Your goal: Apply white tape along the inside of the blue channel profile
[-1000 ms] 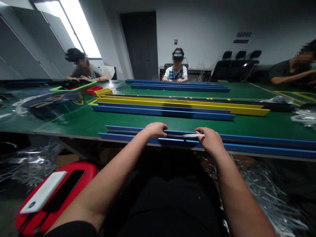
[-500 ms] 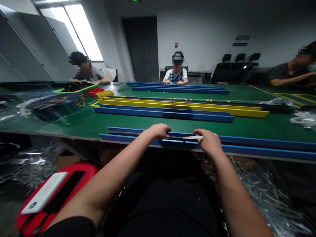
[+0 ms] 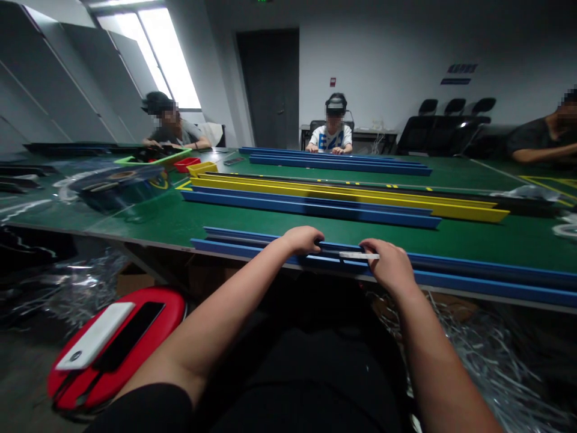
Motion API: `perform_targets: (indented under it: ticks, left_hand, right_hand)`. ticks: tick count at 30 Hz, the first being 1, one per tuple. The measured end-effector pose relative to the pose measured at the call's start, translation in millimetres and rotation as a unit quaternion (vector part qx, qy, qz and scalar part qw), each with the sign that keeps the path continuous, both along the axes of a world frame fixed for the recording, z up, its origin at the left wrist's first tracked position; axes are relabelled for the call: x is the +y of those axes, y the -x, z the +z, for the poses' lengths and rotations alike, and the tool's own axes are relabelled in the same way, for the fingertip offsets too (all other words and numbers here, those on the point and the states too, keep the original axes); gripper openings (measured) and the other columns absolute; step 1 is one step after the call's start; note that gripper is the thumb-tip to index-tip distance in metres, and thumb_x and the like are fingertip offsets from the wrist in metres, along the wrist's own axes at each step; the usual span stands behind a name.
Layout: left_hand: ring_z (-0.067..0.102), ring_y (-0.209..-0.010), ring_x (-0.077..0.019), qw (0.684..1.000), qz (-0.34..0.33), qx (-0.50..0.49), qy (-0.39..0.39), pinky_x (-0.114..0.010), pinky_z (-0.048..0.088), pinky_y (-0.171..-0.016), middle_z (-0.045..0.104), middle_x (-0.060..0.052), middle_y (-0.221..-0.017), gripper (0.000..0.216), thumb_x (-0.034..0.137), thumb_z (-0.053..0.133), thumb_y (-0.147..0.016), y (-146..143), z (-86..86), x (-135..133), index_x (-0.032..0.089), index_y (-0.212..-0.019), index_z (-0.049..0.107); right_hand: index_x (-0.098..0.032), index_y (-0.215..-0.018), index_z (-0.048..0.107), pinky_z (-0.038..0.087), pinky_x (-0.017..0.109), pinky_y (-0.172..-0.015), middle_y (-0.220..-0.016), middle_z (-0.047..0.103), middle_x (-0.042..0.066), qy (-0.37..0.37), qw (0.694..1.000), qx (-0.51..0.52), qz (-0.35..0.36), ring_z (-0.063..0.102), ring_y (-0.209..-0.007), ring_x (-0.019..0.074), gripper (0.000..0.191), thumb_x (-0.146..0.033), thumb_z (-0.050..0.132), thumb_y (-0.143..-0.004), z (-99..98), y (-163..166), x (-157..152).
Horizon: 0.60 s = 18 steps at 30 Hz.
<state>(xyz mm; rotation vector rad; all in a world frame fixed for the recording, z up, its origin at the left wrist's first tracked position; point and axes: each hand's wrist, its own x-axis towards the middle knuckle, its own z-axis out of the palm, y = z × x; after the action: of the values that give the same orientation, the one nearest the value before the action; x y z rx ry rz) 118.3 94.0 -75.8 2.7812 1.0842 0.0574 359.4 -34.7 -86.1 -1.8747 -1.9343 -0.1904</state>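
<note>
A long blue channel-shaped rail [image 3: 478, 282] lies along the table's near edge, with a dark band down its middle. My left hand [image 3: 303, 240] reaches over it, fingers curled down at the channel; what they pinch, if anything, is hidden. To its right, my right hand [image 3: 391, 266] is closed on a short, flat white strip [image 3: 356, 256], which points left toward my left hand and lies over the channel. My right fingertips are close to the rail's far wall, and I cannot tell whether they touch it.
Beyond lie another blue rail [image 3: 311, 207], yellow rails [image 3: 473, 210] and more blue rails [image 3: 338, 165] on the green table [image 3: 148, 225]. A plastic-wrapped roll [image 3: 121, 189] stands left. A red stool [image 3: 171, 307] holds a power bank [image 3: 97, 337] and phone [image 3: 130, 337]. Several people sit around.
The whole view has shifted, so everything appears a little further right. Both hands stay at the same part of the rail, and the white strip is still in my right hand.
</note>
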Motion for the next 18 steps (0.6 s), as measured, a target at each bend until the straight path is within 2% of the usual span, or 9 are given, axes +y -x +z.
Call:
perform_targets:
  ticks: [6, 10, 13, 18]
  left_hand:
    - [0.067, -0.091, -0.0225, 0.999, -0.025, -0.002, -0.025, -0.026, 0.045, -0.071, 0.074, -0.006, -0.101, 0.027, 0.039, 0.063, -0.08, 17.5, 0.4, 1.7, 0.026, -0.101, 0.072]
    - [0.065, -0.088, -0.021, 1.0, -0.008, -0.015, -0.014, -0.026, 0.043, -0.072, 0.073, -0.006, -0.098, 0.028, 0.039, 0.063, -0.08, 55.5, 3.2, 8.0, 0.024, -0.102, 0.072]
    - [0.062, -0.083, -0.0196, 1.0, -0.026, 0.003, -0.007, -0.026, 0.04, -0.069, 0.072, -0.006, -0.092, 0.025, 0.042, 0.06, -0.083, 88.1, 5.7, 14.7, 0.022, -0.094, 0.072]
    - [0.059, -0.081, -0.0176, 0.999, -0.034, -0.015, 0.001, -0.024, 0.037, -0.067, 0.069, -0.004, -0.091, 0.026, 0.043, 0.058, -0.084, 118.5, 3.7, 22.4, 0.021, -0.093, 0.069]
  right_hand:
    - [-0.029, -0.108, 0.069, 0.044, 0.03, -0.082, -0.108, 0.074, -0.001, 0.016, 0.999, 0.044, 0.004, 0.067, -0.098, 0.0209, 0.03, -0.018, 0.054, -0.085, 3.5, 13.0, 6.5]
    - [-0.029, -0.104, 0.07, 0.043, 0.03, -0.078, -0.104, 0.075, 0.0, 0.022, 0.997, 0.051, 0.046, 0.067, -0.095, 0.0208, 0.023, -0.027, 0.05, -0.092, 7.1, 46.0, 12.8]
    - [-0.028, -0.1, 0.071, 0.043, 0.03, -0.079, -0.1, 0.075, 0.002, 0.012, 0.996, 0.068, 0.065, 0.067, -0.093, 0.0204, 0.025, -0.034, 0.047, -0.096, 8.4, 76.4, 18.2]
    - [-0.026, -0.096, 0.071, 0.045, 0.028, -0.077, -0.097, 0.075, 0.003, -0.005, 0.981, 0.18, 0.073, 0.067, -0.09, 0.0193, 0.029, -0.042, 0.047, -0.095, 5.8, 103.1, 26.4]
